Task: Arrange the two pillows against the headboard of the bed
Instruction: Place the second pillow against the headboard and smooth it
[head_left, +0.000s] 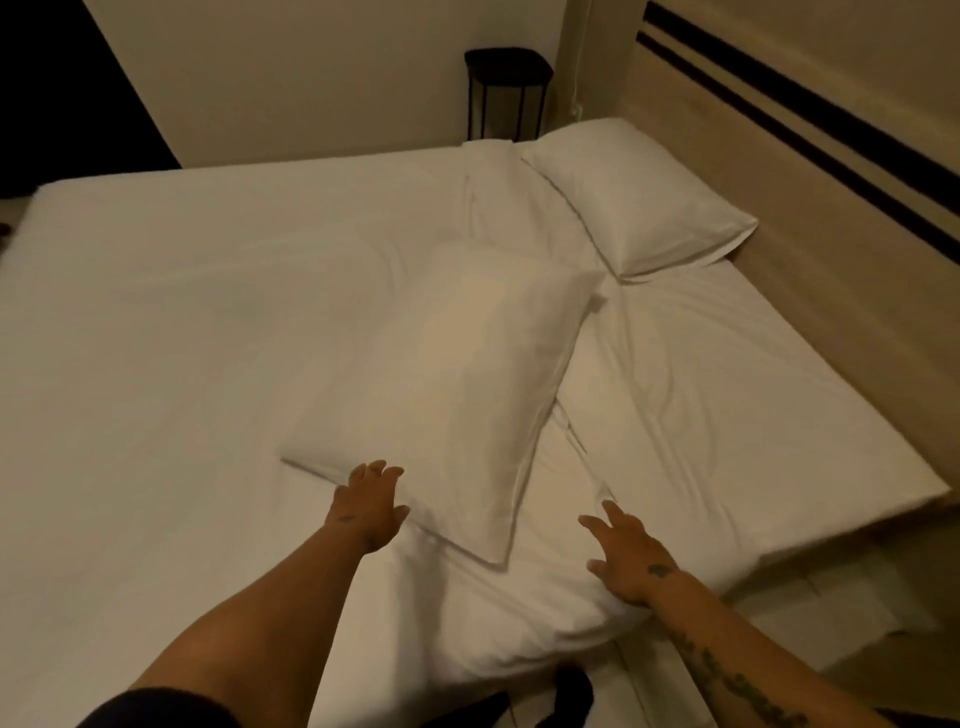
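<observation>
One white pillow (639, 197) lies flat at the far right of the bed, its long side against the beige headboard (810, 171). A second white pillow (462, 379) lies askew in the middle of the mattress, well away from the headboard. My left hand (366, 501) reaches to this pillow's near edge, fingers spread and touching the hem, gripping nothing. My right hand (626, 558) hovers over the rumpled duvet just right of the pillow's near corner, fingers apart and holding nothing.
A white duvet (156, 338) covers the left of the bed, folded back along a diagonal. Bare wrinkled sheet (727, 395) lies by the headboard. A black wire-frame side table (506, 91) stands in the far corner. Pale floor (831, 608) shows at lower right.
</observation>
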